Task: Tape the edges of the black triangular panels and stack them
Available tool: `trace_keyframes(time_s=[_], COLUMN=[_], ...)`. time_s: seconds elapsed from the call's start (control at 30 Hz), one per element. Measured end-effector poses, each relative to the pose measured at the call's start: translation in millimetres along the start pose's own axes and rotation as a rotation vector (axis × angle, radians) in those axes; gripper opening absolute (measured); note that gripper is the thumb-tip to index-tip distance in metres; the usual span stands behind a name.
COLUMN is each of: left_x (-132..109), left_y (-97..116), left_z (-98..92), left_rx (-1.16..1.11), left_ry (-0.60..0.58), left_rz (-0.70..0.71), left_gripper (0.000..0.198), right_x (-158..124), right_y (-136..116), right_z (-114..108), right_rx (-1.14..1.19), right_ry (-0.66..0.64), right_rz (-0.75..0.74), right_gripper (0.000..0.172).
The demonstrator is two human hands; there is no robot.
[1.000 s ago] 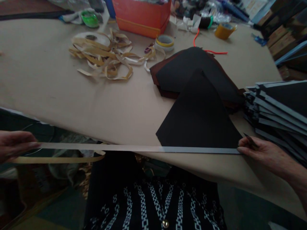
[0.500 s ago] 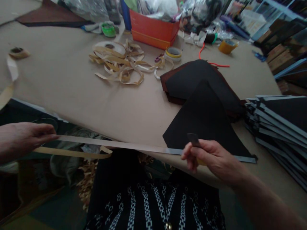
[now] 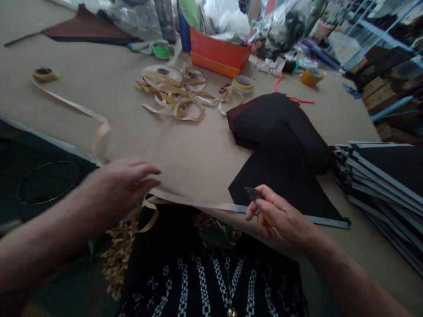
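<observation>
In my right hand [image 3: 277, 211] is a small knife [image 3: 253, 193], its dark blade pointing left and a bit of yellow handle showing below the fingers. That hand rests over the lower edge of a black fabric panel [image 3: 277, 167], where a pale strip of tape [image 3: 325, 221] runs along the edge. The tape [image 3: 194, 203] continues left past the panel along the table's front edge. My left hand [image 3: 120, 182] hovers at the table edge near the tape's left stretch, thumb and forefinger apart with nothing visible between them. A curled tan strip [image 3: 152, 218] hangs below it.
Tangled tan tape [image 3: 178, 94] lies mid-table, and a small tape roll [image 3: 46, 75] trails a strip at left. Dark panels [image 3: 264, 114] are piled behind the black one. A stack of edged panels [image 3: 380, 185] stands right. An orange box [image 3: 220, 55] is at the back.
My left hand has let go of the tape and moved right, towards the panel. The stretched tape has dropped against the table edge. My right hand still holds the knife, its blade turned further left.
</observation>
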State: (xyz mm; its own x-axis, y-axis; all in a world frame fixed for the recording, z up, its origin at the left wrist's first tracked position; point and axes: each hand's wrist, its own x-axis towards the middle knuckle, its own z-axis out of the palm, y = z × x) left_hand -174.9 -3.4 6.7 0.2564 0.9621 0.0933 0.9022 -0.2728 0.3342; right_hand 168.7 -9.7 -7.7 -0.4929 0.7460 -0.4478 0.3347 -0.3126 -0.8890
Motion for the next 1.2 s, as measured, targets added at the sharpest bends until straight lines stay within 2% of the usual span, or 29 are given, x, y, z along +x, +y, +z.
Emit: trace_keyframes(time_s=[0.07,0.1,0.17,0.23,0.37,0.5,0.57,0.97,1.2], left_x=[9.8,14.3,21.8,26.5,28.8,28.9,29.9,43.4,29.3], left_y=[49.0,70.3,102.3,119.1,122.8,119.9,120.5,125.5,140.6], left_z=[21.1,31.9,51.3,65.0,74.5,72.8,72.2,65.9,73.8], left_rx=[-0.016,-0.026,0.025,0.088,0.139,0.134,0.126,0.112,-0.003], left_ry=[-0.178,-0.224,-0.257,-0.241,-0.222,-0.242,-0.254,-0.317,-0.397], left_rz=[0.155,0.236,0.278,0.276,0.234,0.241,0.247,0.227,0.329], left_gripper=[0.022,0.022,0.017,0.012,0.009,0.008,0.008,0.011,0.009], right_x=[-5.7,-7.4,-9.0,-8.5,-2.7,4.9,7.1,8.3,8.5], right_y=[-1.9,-2.6,-3.6,-3.2,5.4,19.0,22.9,17.1,18.6], right_z=[3.0,4.7,8.1,10.9,16.8,24.5,27.0,36.6,36.9], right_rx=[-0.135,-0.198,-0.306,-0.363,-0.345,-0.388,-0.419,-0.644,-0.632], right_ry=[0.059,0.101,0.209,0.289,0.269,0.311,0.325,0.297,0.257], right_rz=[-0.037,-0.081,-0.193,-0.245,-0.145,-0.107,-0.112,-0.100,-0.135], right_gripper=[0.024,0.023,0.019,0.016,0.016,0.037,0.042,0.028,0.025])
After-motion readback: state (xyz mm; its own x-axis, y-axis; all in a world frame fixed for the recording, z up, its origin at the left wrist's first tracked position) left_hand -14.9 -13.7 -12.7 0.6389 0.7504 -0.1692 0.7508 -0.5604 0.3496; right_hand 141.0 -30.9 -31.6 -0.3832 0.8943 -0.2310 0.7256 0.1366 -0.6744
